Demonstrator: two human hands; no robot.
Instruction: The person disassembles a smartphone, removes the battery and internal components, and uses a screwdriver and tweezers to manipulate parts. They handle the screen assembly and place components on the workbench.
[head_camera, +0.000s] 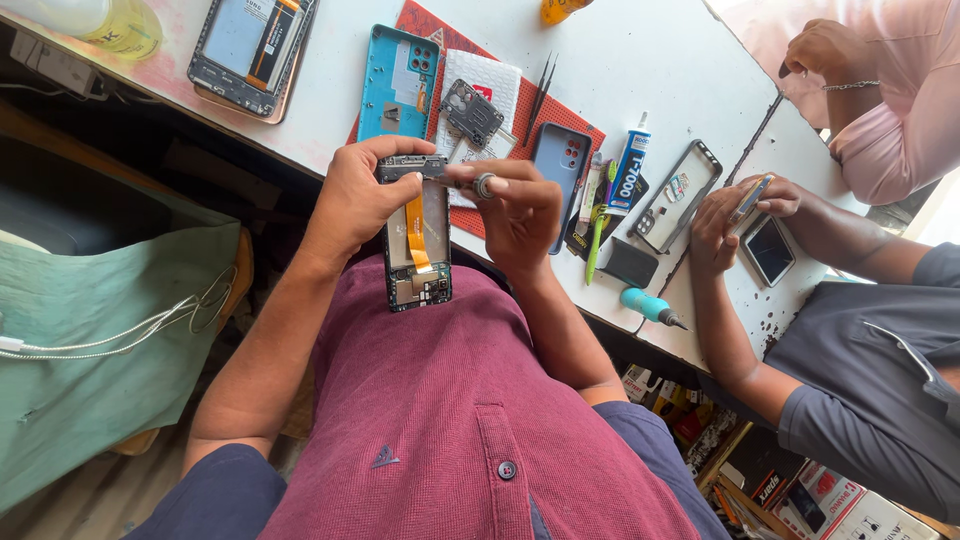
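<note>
I hold an opened phone (417, 250) with its back cover off, over the table edge and close to my chest. An orange flex cable (416, 230) runs down its middle and a circuit board shows at its lower end. My left hand (357, 195) grips the phone's upper left side. My right hand (515, 210), with a ring on one finger, pinches a small grey part at the phone's upper end (432, 168). Whether that part is loose or fixed to the phone I cannot tell.
On the white table (640, 60) lie a red mat (572, 118), a turquoise phone frame (397, 85), a blue back cover (560, 165), black tweezers (541, 90), a glue tube (632, 165), a green toothbrush (600, 230), a teal screwdriver (650, 306) and another opened phone (252, 45). A person's hands at right hold a phone (750, 200).
</note>
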